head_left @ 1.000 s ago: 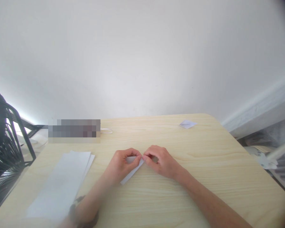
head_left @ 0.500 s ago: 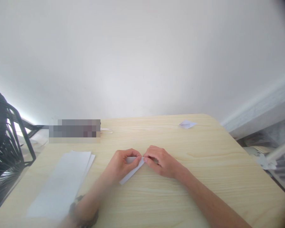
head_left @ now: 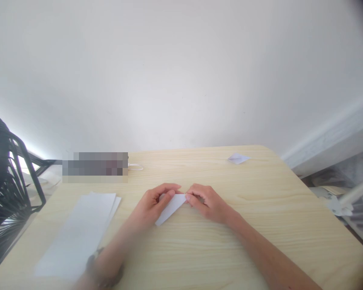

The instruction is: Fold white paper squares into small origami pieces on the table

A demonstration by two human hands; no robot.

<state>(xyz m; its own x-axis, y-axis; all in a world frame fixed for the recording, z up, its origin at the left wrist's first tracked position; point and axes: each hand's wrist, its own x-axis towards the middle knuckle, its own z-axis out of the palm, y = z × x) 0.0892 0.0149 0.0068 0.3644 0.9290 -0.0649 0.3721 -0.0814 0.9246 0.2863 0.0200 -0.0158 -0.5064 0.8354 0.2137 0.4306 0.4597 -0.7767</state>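
Note:
A folded piece of white paper (head_left: 173, 206) is held just above or on the table, its narrow tip pointing right. My left hand (head_left: 153, 204) grips its left part, the thumb lying on the near face and the fingers behind. At the right tip, the thumb and forefinger of my right hand (head_left: 206, 203) pinch the paper. Part of the paper is hidden by my left hand. A dark band (head_left: 104, 268) is around my left wrist, blurred.
Loose white sheets (head_left: 75, 233) lie at the left of the wooden table (head_left: 230, 257). A folded paper piece (head_left: 238, 158) rests near the far right edge. Behind the table rises a white wall (head_left: 181, 80). A dark woven chair (head_left: 3, 181) stands at the left; a pixelated patch covers the far left corner.
My left thumb has slid left and up along the paper, away from the tip, and its fingers have loosened somewhat. The paper has moved slightly up and shows more of its face.

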